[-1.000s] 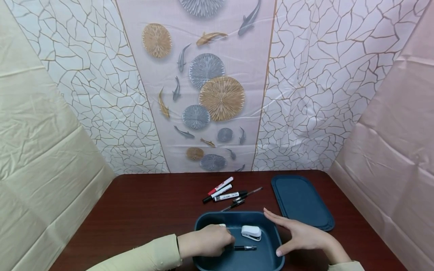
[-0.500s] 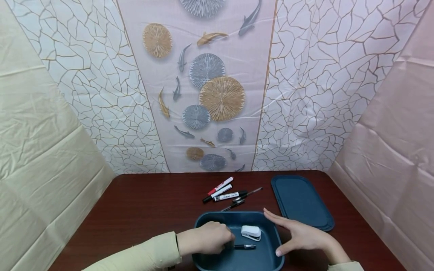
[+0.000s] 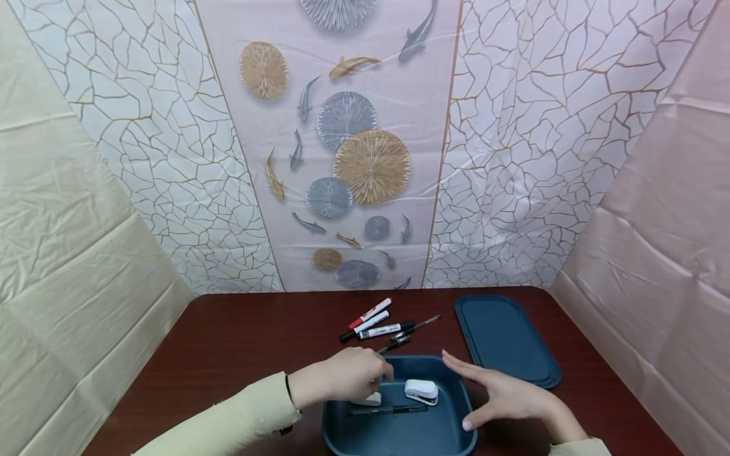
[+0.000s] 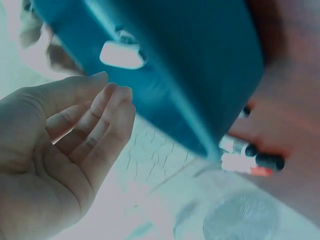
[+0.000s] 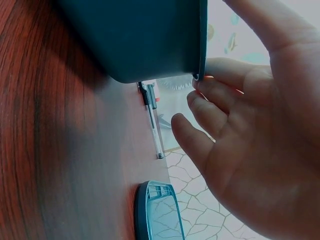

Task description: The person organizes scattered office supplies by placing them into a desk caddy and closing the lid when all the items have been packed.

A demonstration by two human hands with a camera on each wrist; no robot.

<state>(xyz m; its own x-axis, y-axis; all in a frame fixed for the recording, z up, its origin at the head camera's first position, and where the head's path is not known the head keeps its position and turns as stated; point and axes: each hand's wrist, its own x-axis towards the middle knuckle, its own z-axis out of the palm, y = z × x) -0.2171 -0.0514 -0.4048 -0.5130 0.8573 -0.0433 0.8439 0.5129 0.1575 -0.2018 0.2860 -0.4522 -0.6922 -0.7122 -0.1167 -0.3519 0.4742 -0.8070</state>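
Observation:
My left hand point(image 3: 350, 375) hovers over the left part of a dark blue box point(image 3: 399, 437). Its fingers are loosely bent with nothing between them, as the left wrist view also shows. Below it a black pen point(image 3: 393, 410) lies across the box floor, beside a small white block point(image 3: 372, 399) partly hidden by the hand. A white stapler point(image 3: 422, 391) sits towards the box's right side. With thumb and fingers spread, my right hand point(image 3: 510, 394) touches the box's right rim; in the right wrist view, fingertips meet the rim point(image 5: 202, 40).
Behind the box lie several markers point(image 3: 373, 324) and two pens point(image 3: 419, 325) in a loose pile. A flat blue lid point(image 3: 507, 339) rests on the dark wooden table point(image 3: 251, 342) at the right. Patterned cloth point(image 3: 359, 158) hangs behind the table.
My left hand has let go of the black pen and risen up and back from the box floor. More of the pen now shows, lying in the box. The right hand stays at the rim.

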